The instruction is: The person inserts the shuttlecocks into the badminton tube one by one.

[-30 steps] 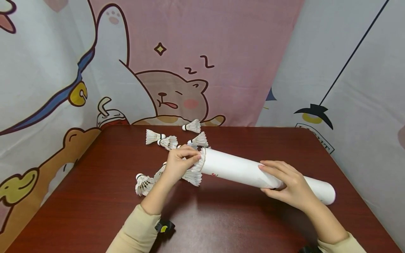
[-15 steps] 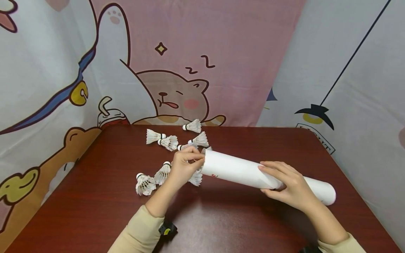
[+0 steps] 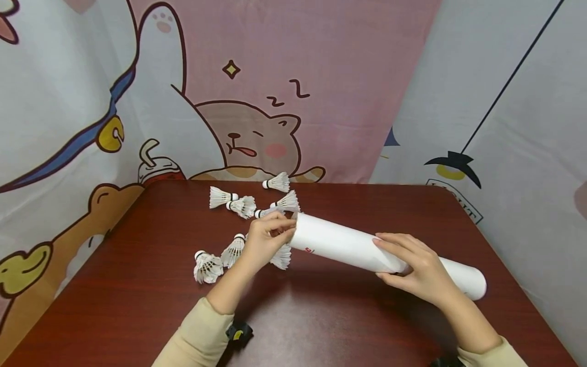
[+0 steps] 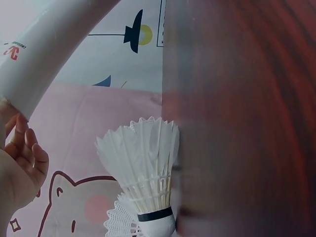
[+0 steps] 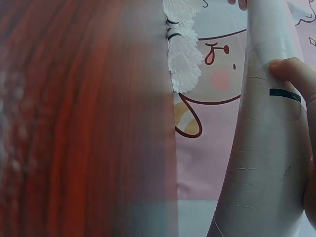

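Observation:
A white shuttlecock tube (image 3: 344,242) slants above the table, its mouth to the left and higher than its right end. My right hand (image 3: 419,267) grips it around the middle, with the thumb (image 5: 291,71) pressing along its side in the right wrist view. At the mouth is my left hand (image 3: 266,239), thumb and forefinger tips close together right at the rim; I cannot tell whether they pinch anything, as the tube hides its inside. Below the left hand, a feather shuttlecock (image 4: 148,173) stands out large in the left wrist view.
Several shuttlecocks lie on the dark red-brown table (image 3: 321,326), among them one at the back (image 3: 277,182) and one at the left (image 3: 208,267). Behind the table hangs a cartoon-printed cloth (image 3: 339,92).
A feathered shuttlecock edge showed at the tube's mouth a second ago and is out of sight now. My left fingertips have moved slightly right, up to the rim. The right hand keeps its grip.

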The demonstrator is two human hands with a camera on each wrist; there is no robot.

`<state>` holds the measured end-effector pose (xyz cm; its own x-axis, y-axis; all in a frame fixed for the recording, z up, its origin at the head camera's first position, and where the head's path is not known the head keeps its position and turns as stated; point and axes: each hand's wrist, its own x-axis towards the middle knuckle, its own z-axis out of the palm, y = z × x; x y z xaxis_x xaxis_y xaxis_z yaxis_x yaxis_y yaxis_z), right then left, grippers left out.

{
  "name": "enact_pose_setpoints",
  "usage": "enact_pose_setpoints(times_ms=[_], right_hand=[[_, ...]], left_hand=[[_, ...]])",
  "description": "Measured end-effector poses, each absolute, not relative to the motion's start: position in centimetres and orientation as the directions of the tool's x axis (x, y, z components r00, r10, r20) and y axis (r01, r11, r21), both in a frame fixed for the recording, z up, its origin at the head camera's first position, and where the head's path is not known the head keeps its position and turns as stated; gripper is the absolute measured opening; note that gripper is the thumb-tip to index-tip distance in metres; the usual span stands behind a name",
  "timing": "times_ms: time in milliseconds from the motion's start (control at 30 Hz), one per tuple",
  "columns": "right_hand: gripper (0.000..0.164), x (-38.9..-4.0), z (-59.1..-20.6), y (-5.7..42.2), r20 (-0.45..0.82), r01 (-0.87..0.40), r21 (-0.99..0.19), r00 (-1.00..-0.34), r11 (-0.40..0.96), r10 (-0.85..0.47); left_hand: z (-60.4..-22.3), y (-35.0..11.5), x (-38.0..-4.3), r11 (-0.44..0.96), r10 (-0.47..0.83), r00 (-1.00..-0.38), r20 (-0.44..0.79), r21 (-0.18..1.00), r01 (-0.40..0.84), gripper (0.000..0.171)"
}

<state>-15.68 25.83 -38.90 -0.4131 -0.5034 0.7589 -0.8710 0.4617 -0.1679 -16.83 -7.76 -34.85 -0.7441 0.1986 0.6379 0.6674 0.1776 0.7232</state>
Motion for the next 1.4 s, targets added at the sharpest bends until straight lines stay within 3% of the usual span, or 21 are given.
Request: enact_pose_setpoints(times_ms=[400, 700, 1000, 1400], right_hand=[[0.056, -15.6, -38.5, 26.3, 0.773, -0.865, -0.175, -0.416, 0.47, -0.478], [0.057, -15.7, -38.5, 26.6, 0.773, -0.857, -0.178, -0.426, 0.483, -0.47], [0.056, -15.7, -38.7, 26.5, 0.771, -0.868, -0.182, -0.418, 0.462, -0.481], [0.057, -15.8, -38.7, 26.5, 0.77, -0.859, -0.173, -0.423, 0.481, -0.478]], left_hand=[[-33.7, -9.7, -17.0, 0.229, 0.166, -0.727, 0.666, 0.691, 0.686, 0.014], [-33.6, -13.1, -16.2, 0.298, 0.13, -0.737, 0.663, 0.683, 0.667, 0.015], [-34.1, -16.7, -15.1, 0.379, 0.095, -0.705, 0.702, 0.63, 0.678, 0.019], [-35.7, -20.3, -14.1, 0.468, 0.126, -0.736, 0.665, 0.615, 0.635, 0.021]])
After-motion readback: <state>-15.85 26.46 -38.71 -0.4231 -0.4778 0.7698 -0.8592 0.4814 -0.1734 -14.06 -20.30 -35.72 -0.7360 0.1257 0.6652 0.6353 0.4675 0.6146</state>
